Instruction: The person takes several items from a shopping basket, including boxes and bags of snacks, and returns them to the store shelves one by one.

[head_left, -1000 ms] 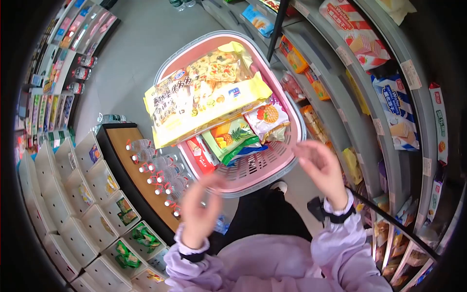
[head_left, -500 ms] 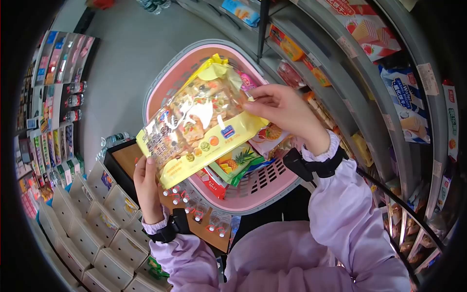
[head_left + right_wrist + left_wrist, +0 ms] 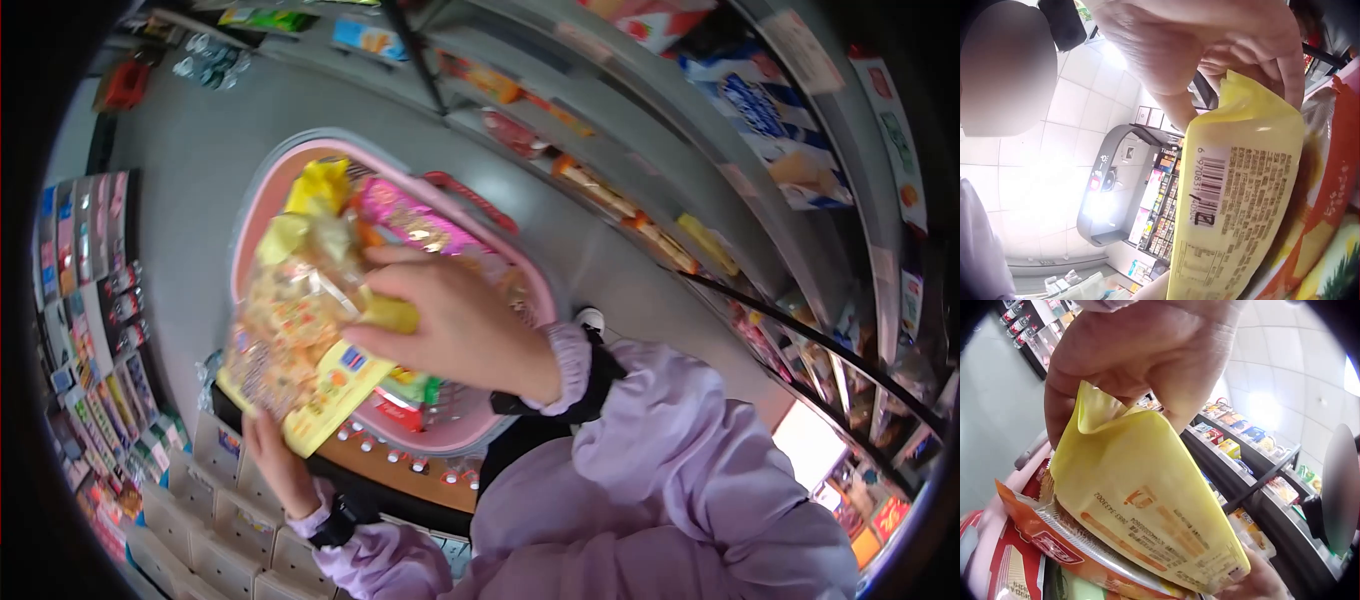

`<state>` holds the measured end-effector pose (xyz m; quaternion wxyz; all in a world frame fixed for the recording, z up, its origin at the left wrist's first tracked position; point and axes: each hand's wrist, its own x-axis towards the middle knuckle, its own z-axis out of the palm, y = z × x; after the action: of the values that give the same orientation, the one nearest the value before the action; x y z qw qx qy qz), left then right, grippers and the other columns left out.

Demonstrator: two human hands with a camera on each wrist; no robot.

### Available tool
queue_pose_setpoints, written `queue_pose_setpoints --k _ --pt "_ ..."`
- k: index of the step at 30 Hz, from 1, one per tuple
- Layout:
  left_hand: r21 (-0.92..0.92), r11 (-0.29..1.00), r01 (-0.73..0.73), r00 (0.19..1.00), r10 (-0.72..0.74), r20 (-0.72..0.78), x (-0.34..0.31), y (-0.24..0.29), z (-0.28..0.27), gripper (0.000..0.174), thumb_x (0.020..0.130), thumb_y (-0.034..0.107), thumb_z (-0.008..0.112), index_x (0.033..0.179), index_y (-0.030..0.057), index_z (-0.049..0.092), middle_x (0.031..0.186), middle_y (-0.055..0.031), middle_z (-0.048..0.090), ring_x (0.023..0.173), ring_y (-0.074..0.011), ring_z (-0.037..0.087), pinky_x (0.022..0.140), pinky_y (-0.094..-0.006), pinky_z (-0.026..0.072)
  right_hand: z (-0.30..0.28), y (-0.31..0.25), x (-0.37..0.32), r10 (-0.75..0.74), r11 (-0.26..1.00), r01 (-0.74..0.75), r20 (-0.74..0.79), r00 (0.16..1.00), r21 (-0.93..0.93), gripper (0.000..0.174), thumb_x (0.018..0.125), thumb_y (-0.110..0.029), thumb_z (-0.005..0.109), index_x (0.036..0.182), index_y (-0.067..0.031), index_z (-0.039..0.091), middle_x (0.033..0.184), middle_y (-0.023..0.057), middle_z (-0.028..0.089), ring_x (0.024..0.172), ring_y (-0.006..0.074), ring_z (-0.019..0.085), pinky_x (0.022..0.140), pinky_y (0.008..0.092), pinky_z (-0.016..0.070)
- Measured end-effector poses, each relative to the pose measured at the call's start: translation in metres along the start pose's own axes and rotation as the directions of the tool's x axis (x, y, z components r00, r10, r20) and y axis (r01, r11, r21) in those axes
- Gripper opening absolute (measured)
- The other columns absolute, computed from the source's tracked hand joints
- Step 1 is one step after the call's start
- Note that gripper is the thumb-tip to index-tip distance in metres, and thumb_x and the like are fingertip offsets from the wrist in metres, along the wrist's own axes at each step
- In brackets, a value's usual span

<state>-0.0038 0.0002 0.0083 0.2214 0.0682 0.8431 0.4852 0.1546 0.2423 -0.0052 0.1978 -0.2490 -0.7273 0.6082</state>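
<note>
A yellow, see-through snack bag (image 3: 290, 375) is held tilted over a pink shopping basket (image 3: 543, 292). At the bag's lower left corner my left hand (image 3: 278, 465) pinches the edge; in the left wrist view, thumb and fingers grip its crimped end. My right hand (image 3: 450, 322) grips the opposite end, and the right wrist view has the bag's barcode side (image 3: 1229, 181) hanging below the fingers. Under the bag, the basket contains a pink packet (image 3: 425, 220), a red pack (image 3: 397, 411) and an orange packet (image 3: 1079, 544).
Snack shelves (image 3: 640, 150) curve along the right side. Pale bins (image 3: 200, 500) stand at lower left, beside a wooden ledge (image 3: 385, 480) with several bottles. Grey floor (image 3: 190, 130) stretches beyond the basket, with bottle packs (image 3: 212, 62) farther off.
Both hands, apart from the bag a second ago, have taken hold of its two ends. It has been lifted and tilted, baring the pink packet. The head view has turned toward the right.
</note>
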Motion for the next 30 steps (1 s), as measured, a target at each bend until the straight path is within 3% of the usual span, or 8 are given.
queue_pose_setpoints --k 3,6,10,14,16,18,20,30 --pt "0.016 0.993 -0.117 0.988 0.118 -0.098 -0.008 -0.003 -0.005 0.033 0.093 0.025 0.042 0.109 -0.0027 0.048 0.101 -0.0064 0.054 0.09 -0.0127 0.052 0.078 -0.0248 0.0423 -0.015 0.006 -0.022 -0.108 0.987 0.127 -0.181 0.978 0.097 0.036 0.071 -0.025 0.068 0.09 0.0042 0.058 0.099 0.0183 0.055 0.09 0.0328 0.054 0.079 0.0364 0.0424" --pt "-0.109 0.987 -0.116 0.991 0.122 0.055 -0.017 0.025 0.012 0.035 0.092 0.025 0.043 0.112 -0.0035 0.048 0.099 -0.0059 0.055 0.084 -0.0105 0.051 0.073 -0.0222 0.0411 -0.047 0.022 -0.051 -0.104 0.978 0.147 -0.26 0.96 0.149 0.036 0.069 -0.022 0.07 0.093 0.0032 0.058 0.1 0.0177 0.055 0.091 0.0315 0.055 0.08 0.0364 0.0425" --pt "0.165 0.968 -0.189 0.944 0.132 0.303 -0.05 0.057 0.076 0.028 0.09 0.015 0.048 0.111 -0.003 0.051 0.097 -0.0037 0.056 0.085 -0.0081 0.05 0.075 -0.0212 0.0393 -0.108 0.03 -0.11 0.313 0.802 -0.153 -0.189 0.931 0.577 0.031 0.075 -0.012 0.069 0.099 0.0012 0.055 0.098 0.0061 0.059 0.086 0.0096 0.056 0.074 0.0238 0.0469" --pt "0.003 0.999 -0.038 0.796 0.028 0.605 -0.106 0.077 0.152 0.035 0.086 0.007 0.054 0.118 -0.003 0.045 0.1 -0.0063 0.057 0.085 -0.0096 0.053 0.075 -0.022 0.0417 -0.18 0.037 -0.186 0.47 0.83 -0.329 -0.249 0.847 0.45 0.023 0.079 -0.006 0.063 0.099 0.0008 0.053 0.089 0.0035 0.06 0.082 0.0091 0.057 0.072 0.0226 0.0461" --pt "0.017 1.0 0.003 0.689 -0.014 0.725 -0.136 0.079 0.183 0.034 0.085 0.008 0.055 0.116 -0.0023 0.045 0.097 -0.0067 0.058 0.076 -0.0082 0.053 0.061 -0.0227 0.0446 -0.21 0.051 -0.233 0.486 0.842 -0.35 -0.295 0.823 0.41 0.024 0.08 -0.003 0.06 0.102 0.0012 0.053 0.09 0.0042 0.061 0.082 0.0089 0.057 0.072 0.0223 0.0457" --pt "0.104 0.95 -0.295 0.599 0.099 0.794 -0.157 0.071 0.212 0.038 0.079 0.015 0.061 0.111 -0.0008 0.049 0.082 -0.0114 0.056 0.066 -0.0165 0.054 0.057 -0.0257 0.0442 -0.231 0.064 -0.281 0.54 0.817 -0.365 -0.37 0.756 0.447 0.024 0.079 -0.001 0.059 0.102 0.0014 0.053 0.091 0.0049 0.061 0.081 0.0094 0.058 0.072 0.022 0.0456" --pt "0.189 0.922 -0.338 0.535 0.023 0.844 -0.18 0.069 0.236 0.039 0.078 0.019 0.062 0.109 -0.0007 0.049 0.08 -0.0152 0.054 0.065 -0.0252 0.055 0.059 -0.0305 0.0444 -0.246 0.071 -0.322 0.595 0.781 -0.382 -0.406 0.693 0.494 0.025 0.079 -0.002 0.059 0.103 0.0016 0.053 0.091 0.0049 0.061 0.08 0.0101 0.058 0.071 0.022 0.0456" --pt "0.199 0.965 -0.171 0.431 -0.109 0.896 -0.209 -0.105 0.332 0.038 0.077 0.03 0.058 0.097 -0.0022 0.057 0.071 -0.0171 0.058 0.066 -0.0302 0.058 0.061 -0.0365 0.0441 -0.241 0.17 -0.412 0.808 0.586 -0.569 -0.362 0.465 0.577 0.025 0.079 -0.005 0.062 0.101 -0.0004 0.051 0.092 0.002 0.055 0.086 0.0085 0.052 0.077 0.0205 0.0413"
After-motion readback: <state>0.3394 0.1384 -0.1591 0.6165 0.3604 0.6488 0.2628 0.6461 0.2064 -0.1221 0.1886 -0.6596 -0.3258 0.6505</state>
